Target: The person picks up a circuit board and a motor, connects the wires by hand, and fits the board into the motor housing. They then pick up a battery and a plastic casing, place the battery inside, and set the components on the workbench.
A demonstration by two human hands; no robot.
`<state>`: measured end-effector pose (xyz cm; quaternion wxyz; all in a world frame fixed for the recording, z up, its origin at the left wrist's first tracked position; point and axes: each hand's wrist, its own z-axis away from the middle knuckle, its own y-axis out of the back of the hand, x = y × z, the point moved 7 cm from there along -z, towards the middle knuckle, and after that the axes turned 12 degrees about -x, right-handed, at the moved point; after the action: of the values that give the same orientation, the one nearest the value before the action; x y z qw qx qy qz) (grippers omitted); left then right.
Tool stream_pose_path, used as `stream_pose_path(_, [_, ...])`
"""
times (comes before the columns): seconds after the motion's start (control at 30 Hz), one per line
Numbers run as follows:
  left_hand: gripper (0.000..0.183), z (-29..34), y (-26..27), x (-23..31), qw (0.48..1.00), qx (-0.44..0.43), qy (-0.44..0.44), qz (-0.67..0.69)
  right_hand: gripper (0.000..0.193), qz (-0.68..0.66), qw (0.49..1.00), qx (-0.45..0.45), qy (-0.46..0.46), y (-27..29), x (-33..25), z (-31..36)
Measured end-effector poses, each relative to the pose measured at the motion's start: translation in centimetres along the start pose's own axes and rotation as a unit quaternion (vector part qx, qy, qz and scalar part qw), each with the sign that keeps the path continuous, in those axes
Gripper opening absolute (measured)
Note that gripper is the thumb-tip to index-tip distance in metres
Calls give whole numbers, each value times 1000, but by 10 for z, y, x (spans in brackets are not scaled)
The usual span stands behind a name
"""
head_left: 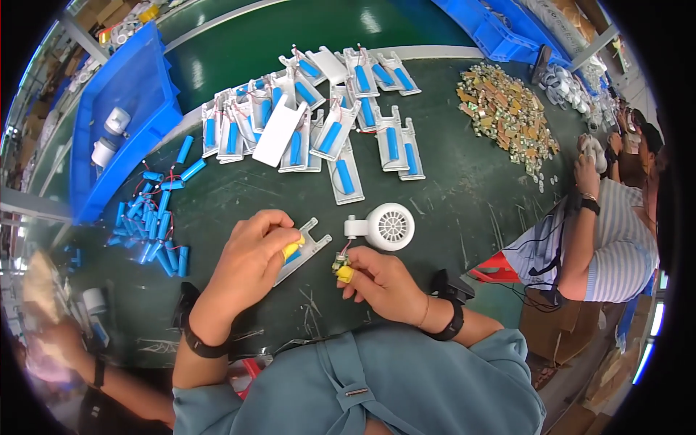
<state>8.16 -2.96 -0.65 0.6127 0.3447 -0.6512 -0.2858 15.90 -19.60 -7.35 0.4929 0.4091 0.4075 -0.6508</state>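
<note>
My left hand (250, 257) is closed over a white plastic handle shell (312, 248) lying on the table, its yellow-covered fingertip pressed down at a blue cylindrical battery (292, 257) inside the shell. The palm hides the shell's near part. Just to the right, my right hand (386, 283) pinches a small green circuit board (339, 262), with a yellow cover on the thumb. Thin wires run up from the board toward a white round fan head (391, 227), which lies beyond the right hand with its slotted grille facing up.
Several white shells with blue batteries (330, 138) lie piled at the far side. Loose blue batteries (148, 217) spread at left near a blue bin (90, 130) holding white parts. A heap of circuit boards (507, 116) sits far right. A co-worker (612, 232) works at the right.
</note>
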Motion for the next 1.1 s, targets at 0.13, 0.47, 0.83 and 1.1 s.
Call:
stream_pose_path(0.13, [26, 7, -21, -11, 992, -58, -18, 108, 19, 23, 1000, 9, -12, 0, -2, -1])
stream_pose_path(0.47, [22, 4, -35, 8, 990, -70, -32, 121, 19, 47, 999, 9, 7, -1, -5, -3])
stream_pose_path(0.83, [26, 5, -39, 9, 991, -62, -23, 119, 18, 152, 986, 32, 52, -3, -8, -1])
stream_pose_path(1.1, [27, 5, -37, 11, 994, -41, -31, 98, 15, 255, 953, 90, 135, -4, -16, 4])
